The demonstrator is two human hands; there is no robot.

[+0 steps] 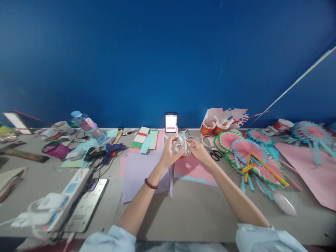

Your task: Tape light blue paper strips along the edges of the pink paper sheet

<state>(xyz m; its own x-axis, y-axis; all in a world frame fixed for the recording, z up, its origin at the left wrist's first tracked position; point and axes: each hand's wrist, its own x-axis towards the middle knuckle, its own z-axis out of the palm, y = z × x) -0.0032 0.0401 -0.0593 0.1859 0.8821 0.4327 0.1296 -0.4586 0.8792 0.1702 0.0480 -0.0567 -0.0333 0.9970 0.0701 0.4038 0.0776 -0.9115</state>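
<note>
White strip bundle [182, 146] held from both sides

Viewed remotely, the bundle lies above the pink paper [194, 170]. I see the left hand [169, 152] grasping its left side and the right hand [198, 150] pinching the opposite edge. Neither is nearer; both touch it. Among tangled loops, I cannot tell its long axis.

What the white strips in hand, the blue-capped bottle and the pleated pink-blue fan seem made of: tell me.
White strips: perhaps matte paper, thin and curling; ribbon is possible.
Blue-capped bottle: probably glossy clear plastic, see-through with highlights.
Pleated pink-blue fan: likely matte paper, given its radiating folds.
</note>
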